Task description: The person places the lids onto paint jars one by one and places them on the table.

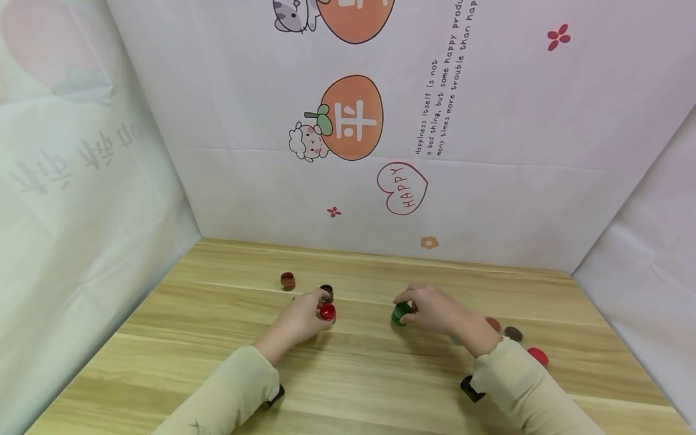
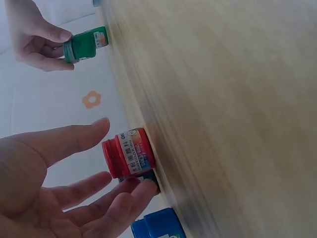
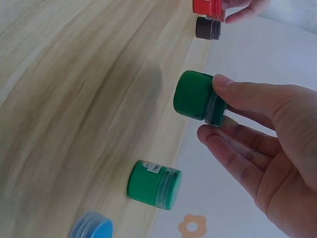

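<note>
My left hand (image 1: 298, 317) is beside an uncapped red paint jar (image 2: 131, 152). Its thumb and fingers are spread loosely around the red jar. Just behind stands a dark, uncapped jar (image 1: 327, 292), and a blue jar (image 2: 159, 225) shows below the fingers in the left wrist view. My right hand (image 1: 432, 309) holds a dark green paint jar (image 3: 195, 96) by its capped end, thumb on one side and fingers on the other. In the right wrist view a lighter green jar (image 3: 153, 184) with its lid on stands beside the held one.
Farther back on the left is an uncapped brown jar (image 1: 287, 282). By my right forearm lie a brown lid (image 1: 493, 324), a dark lid (image 1: 513, 333) and a red lid (image 1: 538, 356). A blue lid (image 3: 94, 227) is also there. Printed white sheets (image 1: 261, 199) wall the wooden table (image 1: 359, 386).
</note>
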A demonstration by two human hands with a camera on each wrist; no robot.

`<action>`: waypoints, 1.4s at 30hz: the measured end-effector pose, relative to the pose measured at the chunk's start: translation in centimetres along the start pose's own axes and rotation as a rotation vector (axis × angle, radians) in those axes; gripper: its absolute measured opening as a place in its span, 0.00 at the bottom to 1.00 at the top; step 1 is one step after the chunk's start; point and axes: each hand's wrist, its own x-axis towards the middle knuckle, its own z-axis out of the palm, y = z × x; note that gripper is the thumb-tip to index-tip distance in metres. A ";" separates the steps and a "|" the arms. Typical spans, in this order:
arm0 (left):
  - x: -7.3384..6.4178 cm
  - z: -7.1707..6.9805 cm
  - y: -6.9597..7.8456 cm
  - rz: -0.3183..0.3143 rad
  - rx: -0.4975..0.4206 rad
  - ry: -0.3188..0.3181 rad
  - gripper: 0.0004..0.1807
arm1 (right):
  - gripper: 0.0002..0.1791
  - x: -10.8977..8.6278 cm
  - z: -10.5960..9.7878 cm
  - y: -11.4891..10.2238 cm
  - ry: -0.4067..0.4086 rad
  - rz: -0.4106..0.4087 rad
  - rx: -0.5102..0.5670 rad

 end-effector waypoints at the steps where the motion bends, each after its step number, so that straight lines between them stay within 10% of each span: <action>1: 0.1 0.1 0.0 0.002 0.013 -0.005 0.30 | 0.18 0.0 0.1 0.1 0.000 0.000 -0.001; 42: 0.8 0.8 0.7 0.053 0.029 -0.027 0.14 | 0.22 -0.2 1.3 1.0 -0.018 0.012 -0.022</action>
